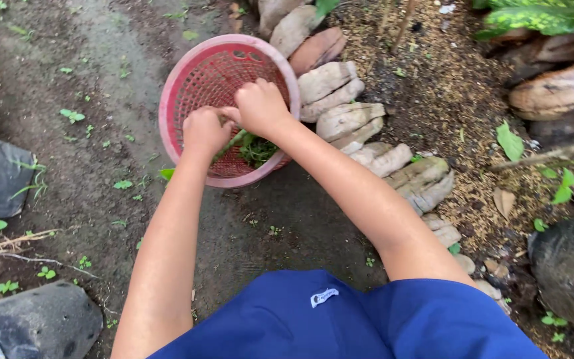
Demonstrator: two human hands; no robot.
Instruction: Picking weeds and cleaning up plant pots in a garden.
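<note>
- Hands over a red plastic basket (187,93) on the dirt ground, beside a row of coconut husks (340,113).
- We see our left hand (205,131) and right hand (260,106), fingers curled, pinching green weeds (254,149) at the basket's near rim.

a small white label (324,296) sits on the blue shorts (340,319) at about 6 o'clock in the view, a slightly tilted oblong patch with faint dark marks on it. no other packages, signs or screens show.
</note>
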